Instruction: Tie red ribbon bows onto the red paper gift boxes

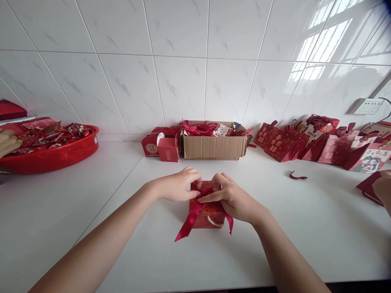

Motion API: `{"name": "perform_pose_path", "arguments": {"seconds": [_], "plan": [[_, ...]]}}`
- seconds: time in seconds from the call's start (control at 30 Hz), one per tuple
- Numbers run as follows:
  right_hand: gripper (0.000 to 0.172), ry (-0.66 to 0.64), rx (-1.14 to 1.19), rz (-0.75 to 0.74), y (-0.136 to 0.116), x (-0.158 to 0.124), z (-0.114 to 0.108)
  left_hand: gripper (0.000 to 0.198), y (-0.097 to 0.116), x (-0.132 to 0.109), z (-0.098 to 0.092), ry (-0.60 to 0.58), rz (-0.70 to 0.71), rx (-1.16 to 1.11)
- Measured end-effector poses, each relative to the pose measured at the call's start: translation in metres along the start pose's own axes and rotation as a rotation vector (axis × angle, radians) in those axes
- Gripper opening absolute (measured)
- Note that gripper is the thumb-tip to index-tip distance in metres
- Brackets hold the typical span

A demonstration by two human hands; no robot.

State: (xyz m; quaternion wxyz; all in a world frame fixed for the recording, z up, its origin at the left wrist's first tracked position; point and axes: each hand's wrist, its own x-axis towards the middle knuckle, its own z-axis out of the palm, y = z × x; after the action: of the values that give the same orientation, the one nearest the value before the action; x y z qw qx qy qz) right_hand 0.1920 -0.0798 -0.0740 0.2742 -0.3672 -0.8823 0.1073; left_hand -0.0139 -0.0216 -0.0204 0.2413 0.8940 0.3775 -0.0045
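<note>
A small red gift box [205,212] with a cord handle stands on the white counter [152,244] in front of me. A red ribbon [187,224] runs over its top, with its ends hanging down the left and right sides. My left hand [180,185] is closed, pinching the ribbon at the top left of the box. My right hand [230,197] is closed too, pinching the ribbon at the top right, its fingertips meeting those of the left hand.
A cardboard box [214,145] of red ribbons stands at the wall, small red boxes [161,147] beside it. Red gift bags [317,142] lie at the right. A red basin [51,154] of wrapped sweets sits at the left. Other people's hands show at the left edge [7,142] and right edge [383,189]. A loose ribbon scrap [297,176] lies apart.
</note>
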Motion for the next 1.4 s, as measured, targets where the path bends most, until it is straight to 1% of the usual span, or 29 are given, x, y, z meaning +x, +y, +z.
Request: {"name": "perform_pose_path", "arguments": {"seconds": [0.2, 0.37, 0.5, 0.63, 0.77, 0.93, 1.13, 1.23, 1.33, 1.4], "plan": [[0.053, 0.006, 0.024, 0.003, 0.001, 0.000, 0.001, 0.019, 0.007, 0.002, -0.007, -0.111, -0.059, 0.072], [0.052, 0.010, 0.039, 0.010, 0.001, 0.000, 0.002, 0.015, 0.007, 0.004, -0.007, -0.130, -0.017, 0.024], [0.052, 0.005, 0.038, 0.008, 0.002, 0.000, 0.002, 0.011, 0.002, 0.006, -0.004, -0.082, 0.073, -0.075], [0.053, -0.002, 0.045, 0.009, 0.002, -0.001, 0.002, 0.022, -0.007, 0.006, -0.002, -0.062, 0.122, -0.188], [0.051, -0.005, 0.049, 0.018, 0.001, -0.001, 0.001, 0.027, -0.013, 0.009, 0.001, -0.052, 0.121, -0.269], [0.046, -0.013, 0.048, 0.022, 0.000, -0.001, 0.001, 0.028, -0.019, 0.015, 0.006, 0.001, 0.106, -0.333], [0.049, -0.036, 0.057, 0.037, 0.000, -0.001, 0.002, 0.027, -0.024, 0.015, 0.009, 0.034, 0.082, -0.369], [0.048, -0.034, 0.081, 0.038, 0.001, -0.001, 0.001, 0.027, -0.024, 0.013, 0.013, 0.086, 0.117, -0.383], [0.048, -0.026, 0.122, 0.042, 0.002, -0.001, 0.000, 0.030, -0.023, 0.014, 0.019, 0.178, 0.157, -0.407], [0.050, -0.024, 0.142, 0.047, 0.003, -0.002, 0.000, 0.029, -0.022, 0.014, 0.023, 0.234, 0.155, -0.450]]}}
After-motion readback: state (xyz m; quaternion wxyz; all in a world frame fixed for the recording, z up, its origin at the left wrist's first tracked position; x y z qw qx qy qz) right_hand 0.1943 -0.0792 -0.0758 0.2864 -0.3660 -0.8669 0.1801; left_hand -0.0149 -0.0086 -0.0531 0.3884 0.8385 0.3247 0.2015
